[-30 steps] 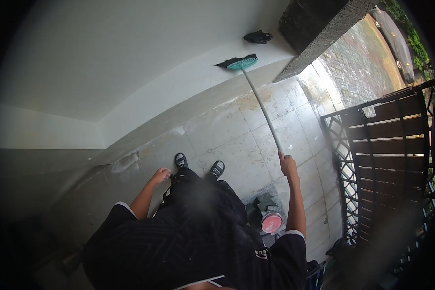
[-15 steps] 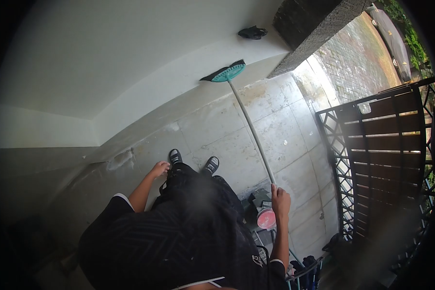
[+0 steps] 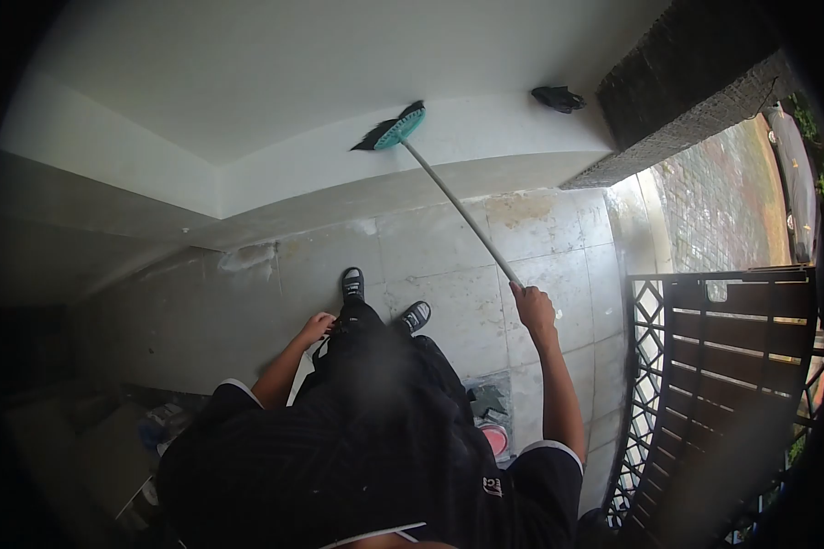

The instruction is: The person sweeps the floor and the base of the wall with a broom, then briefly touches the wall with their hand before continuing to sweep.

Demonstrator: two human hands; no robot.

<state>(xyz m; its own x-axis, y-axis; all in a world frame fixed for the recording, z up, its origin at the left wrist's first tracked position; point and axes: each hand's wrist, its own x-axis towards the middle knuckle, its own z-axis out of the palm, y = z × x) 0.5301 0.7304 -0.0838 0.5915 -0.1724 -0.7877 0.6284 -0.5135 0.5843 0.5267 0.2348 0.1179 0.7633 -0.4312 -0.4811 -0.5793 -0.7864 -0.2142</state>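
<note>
A long pale handle runs up from my right hand [image 3: 533, 306], whose fingers are wrapped round its lower end. It belongs to a broom [image 3: 401, 129] with a teal head and black bristles, which rests against the white lower band of the wall [image 3: 311, 169]. Beside my thigh is my left hand [image 3: 318, 327], its fingers curled in; what they hold, if anything, cannot be made out. My dark trousers and my two striped shoes [image 3: 352, 284] are below, on the grey tiled floor [image 3: 439, 242].
A black crumpled thing [image 3: 558, 99] sits on the ledge to the right, near a dark rough pillar [image 3: 677, 73]. A slatted gate [image 3: 732, 339] stands at the right. A round pink-topped container [image 3: 494, 441] is beside me on the floor. Outside, a covered vehicle [image 3: 792, 174] shows.
My right hand has pushed upward and the broom head has shifted left and higher along the wall. The view has turned. My left hand stays by my thigh.
</note>
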